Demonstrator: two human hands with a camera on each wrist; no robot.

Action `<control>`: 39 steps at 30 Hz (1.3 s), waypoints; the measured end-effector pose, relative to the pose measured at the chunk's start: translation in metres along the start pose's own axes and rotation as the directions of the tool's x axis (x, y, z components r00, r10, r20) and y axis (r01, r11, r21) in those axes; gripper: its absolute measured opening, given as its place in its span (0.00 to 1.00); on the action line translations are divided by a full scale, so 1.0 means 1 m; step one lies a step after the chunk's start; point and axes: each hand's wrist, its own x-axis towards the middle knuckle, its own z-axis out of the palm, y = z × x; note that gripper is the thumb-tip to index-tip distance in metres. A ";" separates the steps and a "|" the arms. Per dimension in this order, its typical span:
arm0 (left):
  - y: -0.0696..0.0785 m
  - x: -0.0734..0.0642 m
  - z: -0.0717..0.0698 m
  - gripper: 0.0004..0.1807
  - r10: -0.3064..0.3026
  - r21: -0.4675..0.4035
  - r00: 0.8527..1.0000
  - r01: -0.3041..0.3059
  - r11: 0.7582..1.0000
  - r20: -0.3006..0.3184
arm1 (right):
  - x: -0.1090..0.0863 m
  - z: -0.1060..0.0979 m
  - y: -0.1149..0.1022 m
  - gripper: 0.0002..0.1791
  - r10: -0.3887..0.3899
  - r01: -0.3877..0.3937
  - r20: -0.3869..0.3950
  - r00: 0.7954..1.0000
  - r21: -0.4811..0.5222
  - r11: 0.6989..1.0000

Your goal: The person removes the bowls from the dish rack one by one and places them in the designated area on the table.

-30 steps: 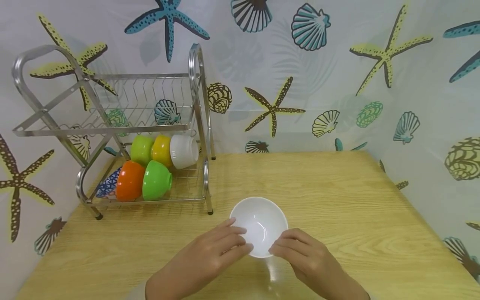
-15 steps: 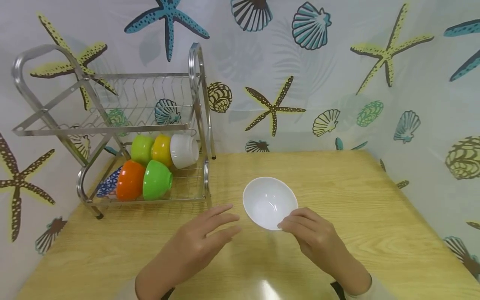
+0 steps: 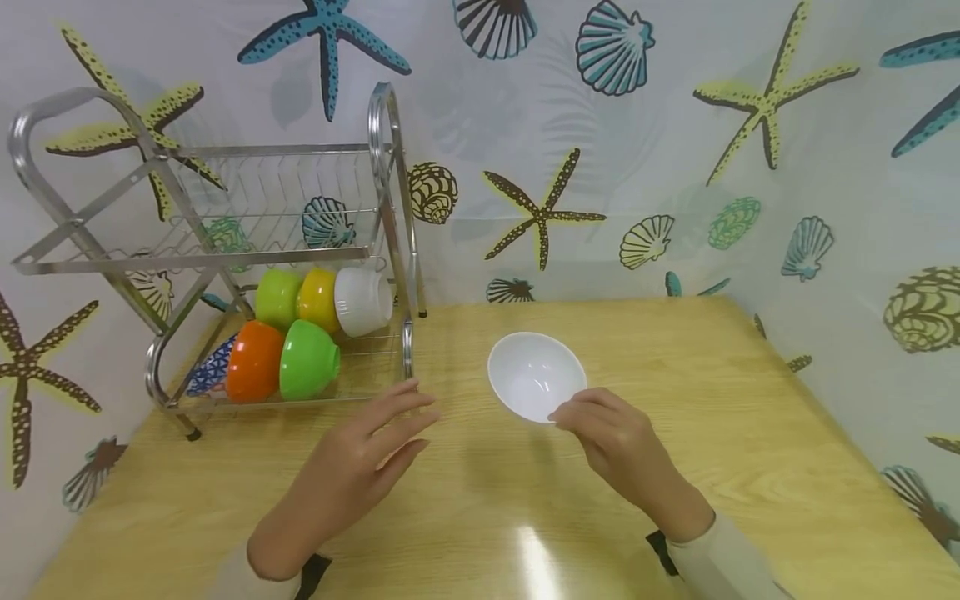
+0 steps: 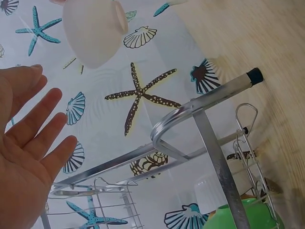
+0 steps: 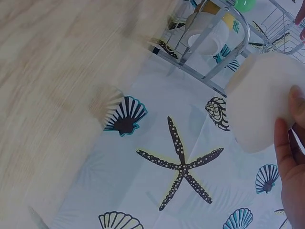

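Observation:
A white bowl (image 3: 534,375) is held above the table by my right hand (image 3: 618,442), which pinches its near right rim. Its inside tilts toward the head camera, and the right wrist view shows its outer side (image 5: 257,102) with fingers against it. My left hand (image 3: 356,467) is in the air to the left, fingers spread and holding nothing, in front of the rack's right end. In the left wrist view, the left hand (image 4: 28,152) is apart from the bowl (image 4: 93,31).
A two-tier metal dish rack (image 3: 225,267) stands at the left. Its lower tier holds an orange bowl (image 3: 255,364), a bright green bowl (image 3: 307,360), a lime bowl (image 3: 277,298), a yellow bowl (image 3: 318,298), a white bowl (image 3: 362,300) and a blue-patterned dish (image 3: 212,367). A patterned curtain surrounds the wooden table (image 3: 675,367).
My left hand has let go of the bowl and moved left toward the rack. The right hand has lifted the bowl and carried it farther from me, tilting it.

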 end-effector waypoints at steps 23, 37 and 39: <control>-0.023 -0.010 -0.010 0.27 -0.201 0.111 0.979 0.197 0.974 0.031 | 0.000 0.017 0.027 0.16 0.092 -0.085 0.136 0.986 -0.052 0.995; -0.038 -0.019 -0.017 0.26 -0.261 0.146 0.964 0.252 0.957 0.044 | -0.001 0.038 0.037 0.09 0.269 -0.243 0.252 0.930 -0.129 0.961; -0.039 -0.020 -0.017 0.26 -0.279 0.146 0.959 0.270 0.952 0.048 | -0.002 0.041 0.038 0.08 0.289 -0.259 0.277 0.916 -0.141 0.955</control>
